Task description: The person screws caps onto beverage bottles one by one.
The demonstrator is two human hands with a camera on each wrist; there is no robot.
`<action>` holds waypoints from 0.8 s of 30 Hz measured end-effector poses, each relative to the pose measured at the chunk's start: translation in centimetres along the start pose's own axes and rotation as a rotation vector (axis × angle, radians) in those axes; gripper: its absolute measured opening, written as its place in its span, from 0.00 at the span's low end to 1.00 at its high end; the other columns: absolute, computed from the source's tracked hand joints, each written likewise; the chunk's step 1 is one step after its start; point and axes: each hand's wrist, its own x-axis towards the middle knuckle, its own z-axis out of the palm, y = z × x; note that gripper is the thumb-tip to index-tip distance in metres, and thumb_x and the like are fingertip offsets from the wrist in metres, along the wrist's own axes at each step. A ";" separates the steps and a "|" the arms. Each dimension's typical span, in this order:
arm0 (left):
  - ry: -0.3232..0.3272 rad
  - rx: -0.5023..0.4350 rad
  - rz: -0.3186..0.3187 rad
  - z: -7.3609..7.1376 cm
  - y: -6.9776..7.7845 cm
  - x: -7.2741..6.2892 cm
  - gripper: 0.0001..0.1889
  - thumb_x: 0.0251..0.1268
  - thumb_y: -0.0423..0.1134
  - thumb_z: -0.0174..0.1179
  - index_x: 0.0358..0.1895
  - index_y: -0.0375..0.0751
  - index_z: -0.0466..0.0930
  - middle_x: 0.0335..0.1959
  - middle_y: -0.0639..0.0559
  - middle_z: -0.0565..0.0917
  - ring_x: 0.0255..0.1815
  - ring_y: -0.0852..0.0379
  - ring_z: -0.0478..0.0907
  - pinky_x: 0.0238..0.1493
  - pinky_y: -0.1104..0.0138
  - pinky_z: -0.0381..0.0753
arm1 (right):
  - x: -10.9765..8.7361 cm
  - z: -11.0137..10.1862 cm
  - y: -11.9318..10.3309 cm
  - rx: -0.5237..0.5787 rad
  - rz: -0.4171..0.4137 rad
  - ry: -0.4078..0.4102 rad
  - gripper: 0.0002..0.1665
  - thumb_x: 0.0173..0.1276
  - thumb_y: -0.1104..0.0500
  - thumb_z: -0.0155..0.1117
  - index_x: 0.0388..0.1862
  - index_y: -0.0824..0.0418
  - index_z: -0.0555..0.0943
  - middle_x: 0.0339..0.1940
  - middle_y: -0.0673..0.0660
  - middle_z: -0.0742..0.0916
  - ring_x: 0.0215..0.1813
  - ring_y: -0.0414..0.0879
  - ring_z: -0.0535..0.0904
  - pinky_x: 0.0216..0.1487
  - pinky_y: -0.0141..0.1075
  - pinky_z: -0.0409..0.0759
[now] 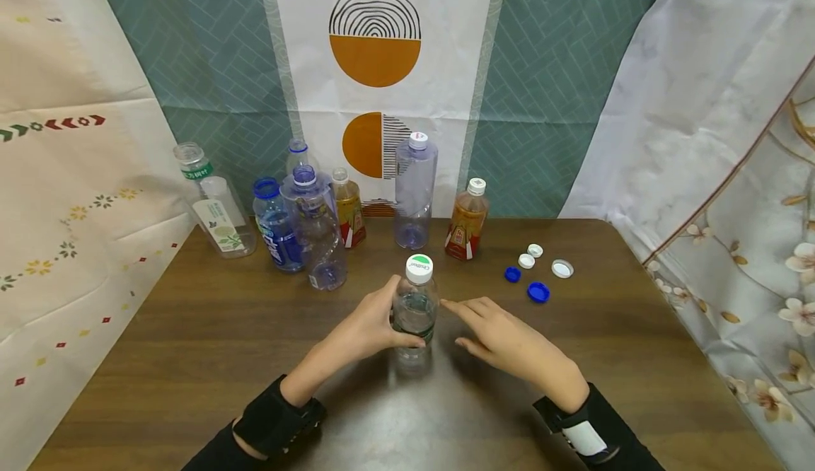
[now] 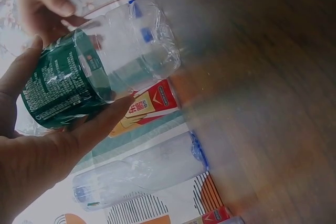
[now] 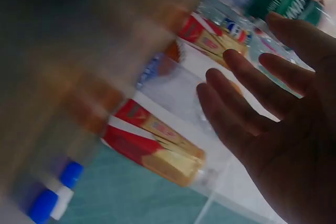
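Observation:
A clear plastic bottle (image 1: 417, 308) with a green label (image 2: 60, 80) and a white cap (image 1: 419, 269) is upright at the middle of the table. My left hand (image 1: 366, 326) grips it round the label, thumb on the near side and fingers behind. To the right of the bottle is my right hand (image 1: 509, 340), its fingers extended and spread, with the forefinger's tip close to the bottle's side. Nothing is in the right palm, as the right wrist view shows of that hand (image 3: 278, 114).
Uncapped bottles stand back left, among them a large clear one (image 1: 223, 223) and a blue-labelled one (image 1: 280, 241). A tall clear bottle (image 1: 415, 195) and an amber bottle (image 1: 467, 220), both white-capped, stand behind. Several loose caps, including a blue cap (image 1: 538, 292), lie at right.

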 end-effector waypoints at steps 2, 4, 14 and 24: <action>-0.003 -0.008 -0.006 0.1 0.1 -0.1 0.41 0.46 0.40 0.83 0.61 0.37 0.65 0.55 0.42 0.82 0.56 0.47 0.82 0.56 0.54 0.82 | -0.2 0.7 0.1 -0.010 0.021 -0.029 0.39 0.66 0.57 0.74 0.73 0.64 0.70 0.60 0.59 0.83 0.61 0.54 0.79 0.59 0.46 0.82; -0.003 -0.018 -0.011 0.1 0.1 -0.1 0.42 0.46 0.40 0.83 0.61 0.37 0.65 0.56 0.42 0.82 0.56 0.46 0.81 0.56 0.54 0.82 | -0.4 1.3 0.1 -0.014 0.038 -0.060 0.37 0.67 0.56 0.74 0.72 0.63 0.71 0.61 0.59 0.83 0.62 0.54 0.78 0.60 0.46 0.81; 0.018 -0.018 -0.033 0.1 0.0 0.0 0.43 0.46 0.38 0.83 0.63 0.35 0.64 0.58 0.39 0.80 0.58 0.44 0.81 0.58 0.52 0.81 | -0.3 2.1 0.2 -0.006 0.050 -0.118 0.33 0.70 0.55 0.71 0.71 0.61 0.74 0.60 0.57 0.83 0.62 0.53 0.78 0.62 0.46 0.80; 0.117 -0.015 -0.009 -0.2 -0.6 1.2 0.40 0.49 0.37 0.81 0.63 0.35 0.65 0.58 0.40 0.77 0.57 0.44 0.79 0.56 0.53 0.83 | -0.3 2.1 0.6 0.012 0.044 -0.116 0.31 0.69 0.56 0.72 0.68 0.61 0.76 0.60 0.57 0.83 0.62 0.53 0.78 0.63 0.47 0.80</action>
